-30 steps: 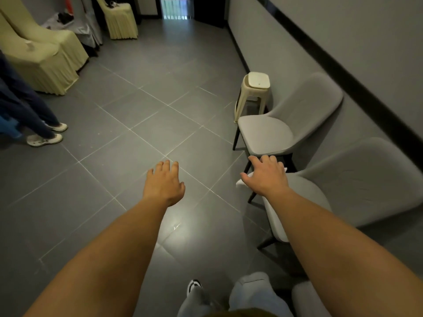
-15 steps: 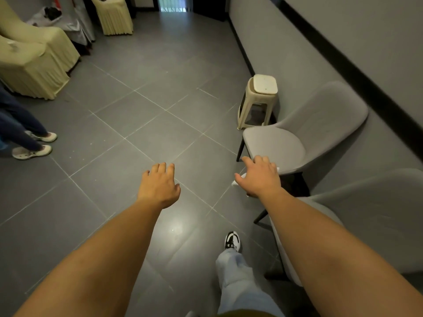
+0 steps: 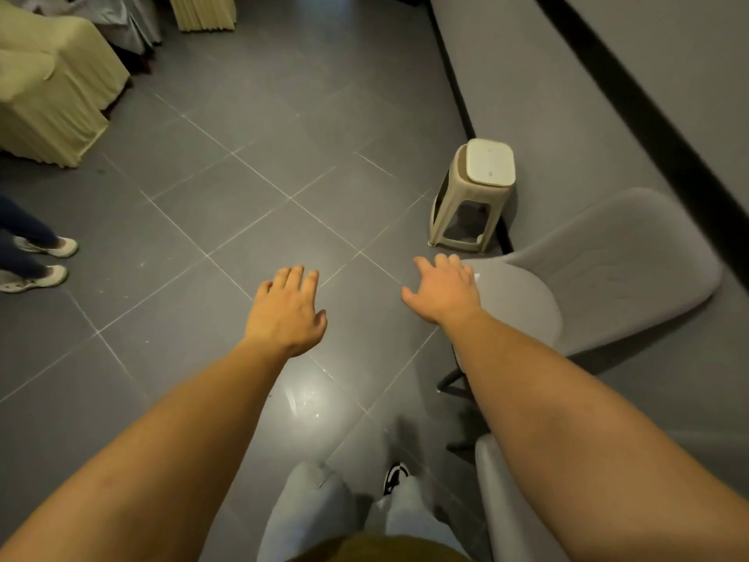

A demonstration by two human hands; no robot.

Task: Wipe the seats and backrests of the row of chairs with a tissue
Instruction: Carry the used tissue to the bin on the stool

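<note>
Your right hand lies flat, fingers straight, over the grey chair seat's front edge — the tissue just peeks out beneath; your left hand hovers relaxed, holding nothing.

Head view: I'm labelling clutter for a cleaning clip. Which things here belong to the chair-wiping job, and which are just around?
Job:
right hand over the grey chair seat edge
tissue, only a white corner showing
near chair

Around:
left hand, idle
plastic stool
covered chairs
bystander's shoes
</note>
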